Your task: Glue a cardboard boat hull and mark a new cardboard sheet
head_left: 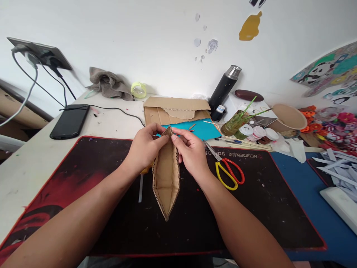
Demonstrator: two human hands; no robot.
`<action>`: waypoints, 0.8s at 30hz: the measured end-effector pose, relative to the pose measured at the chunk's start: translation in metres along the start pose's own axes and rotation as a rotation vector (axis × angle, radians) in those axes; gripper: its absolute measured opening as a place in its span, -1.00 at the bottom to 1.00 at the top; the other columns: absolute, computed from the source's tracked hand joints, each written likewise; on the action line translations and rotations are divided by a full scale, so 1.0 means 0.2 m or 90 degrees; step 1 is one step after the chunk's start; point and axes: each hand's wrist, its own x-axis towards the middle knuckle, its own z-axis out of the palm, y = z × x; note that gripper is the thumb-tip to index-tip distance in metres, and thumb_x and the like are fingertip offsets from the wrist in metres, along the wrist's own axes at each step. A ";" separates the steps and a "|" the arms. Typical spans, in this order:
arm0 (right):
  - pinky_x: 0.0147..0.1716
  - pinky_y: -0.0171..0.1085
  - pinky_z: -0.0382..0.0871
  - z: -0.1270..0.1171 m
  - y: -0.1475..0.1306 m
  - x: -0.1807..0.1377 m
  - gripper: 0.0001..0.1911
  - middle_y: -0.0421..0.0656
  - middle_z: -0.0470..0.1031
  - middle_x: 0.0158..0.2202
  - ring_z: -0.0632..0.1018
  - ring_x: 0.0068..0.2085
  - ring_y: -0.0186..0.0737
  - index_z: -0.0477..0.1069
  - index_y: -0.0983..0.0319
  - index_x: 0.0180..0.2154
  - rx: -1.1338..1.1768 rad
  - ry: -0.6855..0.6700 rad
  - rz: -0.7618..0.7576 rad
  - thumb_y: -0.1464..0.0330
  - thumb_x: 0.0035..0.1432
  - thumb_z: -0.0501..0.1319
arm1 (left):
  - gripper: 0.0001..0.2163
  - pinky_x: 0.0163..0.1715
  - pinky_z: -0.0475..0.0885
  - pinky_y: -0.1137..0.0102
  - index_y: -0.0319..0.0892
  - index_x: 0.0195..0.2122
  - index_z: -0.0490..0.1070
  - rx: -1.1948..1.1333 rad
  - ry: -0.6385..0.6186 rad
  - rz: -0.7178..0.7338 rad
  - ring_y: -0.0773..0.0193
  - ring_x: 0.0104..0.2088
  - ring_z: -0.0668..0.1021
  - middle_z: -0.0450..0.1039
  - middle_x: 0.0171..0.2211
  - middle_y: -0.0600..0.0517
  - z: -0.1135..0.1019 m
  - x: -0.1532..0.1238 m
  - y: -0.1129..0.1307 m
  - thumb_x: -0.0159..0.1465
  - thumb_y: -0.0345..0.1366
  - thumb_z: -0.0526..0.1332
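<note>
A boat-shaped cardboard piece (166, 175) with raised side walls and pointed ends lies over the dark mat, its near tip toward me. My left hand (149, 145) pinches the left wall close to the far tip. On the other side, my right hand (189, 149) grips the right wall near that same tip, thumb on the edge. Partly hidden behind my left hand is a yellow tool with a translucent stick (141, 189) below it; its kind is unclear. Scissors (227, 171) with one red and one yellow handle rest right of my right hand.
Behind the hands are torn cardboard (175, 106) and a blue sheet (205, 130). A black thermos (224, 87), a jar with green sticks (232, 123) and several small paint jars (245, 132) stand back right. A phone (69, 121) lies left on the table. White paper strips (338, 163) are far right.
</note>
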 end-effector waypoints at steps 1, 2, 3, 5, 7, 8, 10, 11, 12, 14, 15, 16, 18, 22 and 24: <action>-0.66 -0.29 0.24 0.00 0.00 0.00 -0.55 -0.35 0.36 -0.55 0.36 -0.65 -0.35 0.63 0.11 0.13 -0.002 -0.004 0.002 0.05 0.33 0.37 | -0.75 -0.37 0.38 0.34 -0.12 -0.29 0.50 0.001 -0.001 0.001 0.19 -0.34 0.53 0.59 -0.30 0.03 0.00 0.00 0.00 0.15 -0.08 0.41; -0.66 -0.29 0.23 0.00 0.00 0.00 -0.53 -0.35 0.35 -0.55 0.35 -0.65 -0.35 0.63 0.11 0.16 -0.002 -0.007 0.004 0.04 0.33 0.37 | -0.76 -0.37 0.38 0.34 -0.12 -0.29 0.50 0.002 -0.002 0.001 0.19 -0.34 0.53 0.59 -0.30 0.03 0.00 0.00 0.00 0.15 -0.09 0.41; -0.66 -0.30 0.23 0.00 0.00 0.00 -0.51 -0.36 0.35 -0.56 0.35 -0.65 -0.35 0.62 0.10 0.18 -0.001 -0.010 0.006 0.04 0.33 0.37 | -0.76 -0.37 0.38 0.34 -0.12 -0.30 0.50 0.002 -0.002 -0.001 0.20 -0.35 0.53 0.59 -0.30 0.03 0.00 0.00 0.00 0.15 -0.09 0.40; -0.66 -0.30 0.23 0.00 0.00 0.00 -0.50 -0.37 0.33 -0.57 0.34 -0.66 -0.36 0.63 0.11 0.20 0.001 -0.011 0.007 0.05 0.33 0.37 | -0.76 -0.37 0.38 0.34 -0.12 -0.30 0.50 0.001 -0.001 -0.004 0.20 -0.35 0.52 0.59 -0.31 0.03 0.00 0.00 0.00 0.16 -0.09 0.41; -0.66 -0.30 0.23 -0.01 -0.01 0.00 -0.51 -0.38 0.34 -0.59 0.33 -0.66 -0.36 0.64 0.13 0.19 0.004 -0.013 0.005 0.07 0.33 0.36 | -0.75 -0.37 0.37 0.34 -0.12 -0.30 0.49 0.001 0.000 -0.005 0.21 -0.35 0.52 0.58 -0.31 0.03 0.00 0.00 0.00 0.17 -0.07 0.41; -0.66 -0.31 0.23 -0.01 -0.01 0.00 -0.51 -0.37 0.35 -0.59 0.33 -0.66 -0.36 0.64 0.14 0.19 0.006 -0.013 0.004 0.08 0.33 0.36 | -0.74 -0.37 0.37 0.35 -0.12 -0.29 0.49 0.001 -0.001 -0.007 0.20 -0.35 0.52 0.58 -0.30 0.03 0.00 0.00 0.00 0.17 -0.05 0.41; -0.67 -0.31 0.24 -0.01 -0.01 0.00 -0.52 -0.36 0.39 -0.58 0.34 -0.66 -0.36 0.65 0.15 0.19 0.006 -0.014 0.003 0.10 0.34 0.35 | -0.73 -0.36 0.36 0.35 -0.12 -0.29 0.49 -0.002 -0.003 -0.008 0.20 -0.34 0.52 0.58 -0.31 0.04 0.00 0.00 0.00 0.18 -0.05 0.41; -0.67 -0.31 0.24 -0.01 -0.01 0.00 -0.52 -0.36 0.40 -0.58 0.34 -0.66 -0.36 0.65 0.15 0.19 0.005 -0.014 0.003 0.10 0.34 0.35 | -0.74 -0.36 0.36 0.35 -0.12 -0.29 0.49 -0.001 -0.003 -0.007 0.21 -0.34 0.52 0.58 -0.31 0.04 0.00 0.00 0.00 0.18 -0.05 0.41; -0.67 -0.31 0.24 -0.01 -0.01 0.00 -0.52 -0.36 0.40 -0.58 0.34 -0.66 -0.36 0.65 0.14 0.19 0.004 -0.013 0.003 0.09 0.34 0.35 | -0.74 -0.36 0.36 0.35 -0.12 -0.30 0.49 0.003 0.000 -0.004 0.21 -0.34 0.51 0.58 -0.31 0.05 0.00 0.00 0.00 0.18 -0.06 0.41; -0.67 -0.31 0.23 -0.01 -0.01 0.00 -0.51 -0.36 0.39 -0.58 0.33 -0.66 -0.37 0.65 0.14 0.20 -0.001 -0.012 0.003 0.09 0.34 0.34 | -0.76 -0.36 0.35 0.35 -0.12 -0.30 0.49 0.014 0.007 0.003 0.21 -0.35 0.51 0.58 -0.32 0.05 0.00 0.00 0.00 0.18 -0.07 0.40; -0.67 -0.32 0.24 -0.01 -0.01 0.00 -0.51 -0.37 0.38 -0.58 0.33 -0.66 -0.37 0.65 0.14 0.20 -0.004 -0.011 0.004 0.08 0.35 0.34 | -0.76 -0.36 0.35 0.35 -0.11 -0.31 0.49 0.020 0.010 0.005 0.21 -0.35 0.51 0.58 -0.33 0.05 0.00 0.00 0.00 0.18 -0.08 0.40; -0.67 -0.32 0.24 -0.01 -0.01 0.00 -0.50 -0.37 0.38 -0.58 0.33 -0.66 -0.37 0.65 0.13 0.20 -0.007 -0.010 0.005 0.07 0.34 0.34 | -0.76 -0.37 0.35 0.35 -0.11 -0.31 0.48 0.025 0.010 0.006 0.20 -0.35 0.50 0.57 -0.33 0.05 0.00 0.00 0.01 0.18 -0.08 0.40; -0.67 -0.33 0.24 -0.01 -0.01 0.00 -0.49 -0.37 0.38 -0.58 0.33 -0.66 -0.38 0.65 0.13 0.21 -0.010 -0.012 0.008 0.06 0.34 0.34 | -0.76 -0.38 0.34 0.35 -0.11 -0.31 0.48 0.031 0.008 0.004 0.19 -0.35 0.50 0.57 -0.33 0.04 0.00 0.00 0.01 0.17 -0.07 0.39; -0.67 -0.33 0.24 -0.01 -0.01 0.00 -0.49 -0.37 0.36 -0.60 0.32 -0.66 -0.37 0.65 0.13 0.21 -0.005 -0.019 0.005 0.05 0.34 0.33 | -0.76 -0.37 0.35 0.35 -0.11 -0.31 0.48 0.023 0.005 0.005 0.20 -0.36 0.49 0.55 -0.34 0.04 0.00 0.00 0.01 0.17 -0.07 0.39; -0.67 -0.32 0.25 -0.01 -0.01 0.00 -0.49 -0.37 0.36 -0.60 0.32 -0.66 -0.37 0.65 0.13 0.20 -0.006 -0.018 0.006 0.05 0.34 0.34 | -0.77 -0.37 0.35 0.35 -0.11 -0.31 0.48 0.020 0.006 0.002 0.20 -0.36 0.49 0.55 -0.34 0.05 0.00 0.00 0.01 0.17 -0.08 0.39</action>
